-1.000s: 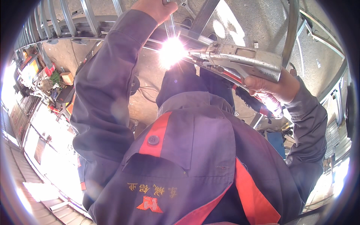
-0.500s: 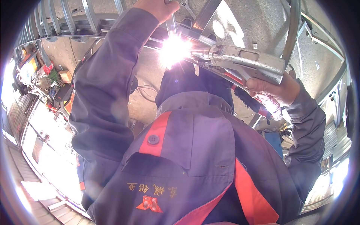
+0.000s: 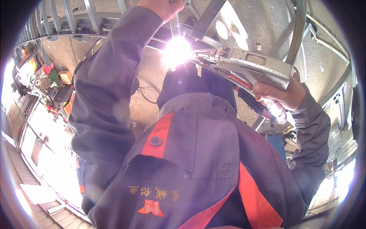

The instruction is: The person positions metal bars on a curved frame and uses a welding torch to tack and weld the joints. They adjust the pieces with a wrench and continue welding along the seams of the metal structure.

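My right hand (image 3: 280,93) is wrapped round the grip of a silver welding gun (image 3: 248,61). The gun's nozzle points left into a blinding white glare (image 3: 177,51), which hides its tip and the spot being welded. At the top edge, my left hand (image 3: 167,8) has its fingers pinched on a thin metal rod (image 3: 177,23). That rod runs down into the glare, and its lower end cannot be seen. Metal bars (image 3: 157,45) of a frame cross behind the glare.
A square metal tube (image 3: 210,16) slants beyond the glare, and a long upright bar (image 3: 299,34) stands to the right. Railing-like metal slats (image 3: 91,17) line the far left. Below them lie tools and a small orange box (image 3: 65,77). A cable (image 3: 148,92) curls on the floor.
The welding gun and my right hand have shifted slightly right and down. My left hand's fingers have moved a little to the right. The glare stays bright in nearly the same place.
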Available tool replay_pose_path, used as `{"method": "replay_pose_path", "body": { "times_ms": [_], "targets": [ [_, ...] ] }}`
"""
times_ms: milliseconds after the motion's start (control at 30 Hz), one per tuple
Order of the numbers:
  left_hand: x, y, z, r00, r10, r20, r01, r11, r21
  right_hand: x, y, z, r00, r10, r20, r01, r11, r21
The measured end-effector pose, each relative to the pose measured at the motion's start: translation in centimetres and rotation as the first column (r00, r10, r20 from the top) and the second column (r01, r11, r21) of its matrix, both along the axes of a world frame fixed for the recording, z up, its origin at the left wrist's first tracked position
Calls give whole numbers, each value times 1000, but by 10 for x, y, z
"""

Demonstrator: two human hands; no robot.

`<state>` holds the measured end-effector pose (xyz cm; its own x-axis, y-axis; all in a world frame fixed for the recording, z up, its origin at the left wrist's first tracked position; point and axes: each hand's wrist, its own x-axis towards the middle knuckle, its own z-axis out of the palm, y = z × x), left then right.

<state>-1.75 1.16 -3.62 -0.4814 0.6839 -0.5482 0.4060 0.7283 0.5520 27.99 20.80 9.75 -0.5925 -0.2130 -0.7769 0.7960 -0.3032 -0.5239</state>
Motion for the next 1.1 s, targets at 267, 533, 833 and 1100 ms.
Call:
{"method": "replay_pose_path", "body": {
  "times_ms": [267, 533, 833, 1100],
  "targets": [
    [-3, 2, -3, 1000, 5, 2, -5, 1000, -10, -4, 10, -1, 994, 59, 94, -55, 997, -52],
    [-3, 5, -2, 1000, 3, 9, -3, 1000, -17, -1, 9, 2, 996, 44, 82, -43, 999, -17],
    [1, -1, -1, 1000, -2, 7, 2, 1000, 19, 1, 8, 3, 998, -3, 68, 6, 998, -55],
    [-17, -9, -8, 996, -78, 42, 81, 994, -76, 12, 11, 14, 998, -50, -32, 50, 999, -11]
  ]
}}
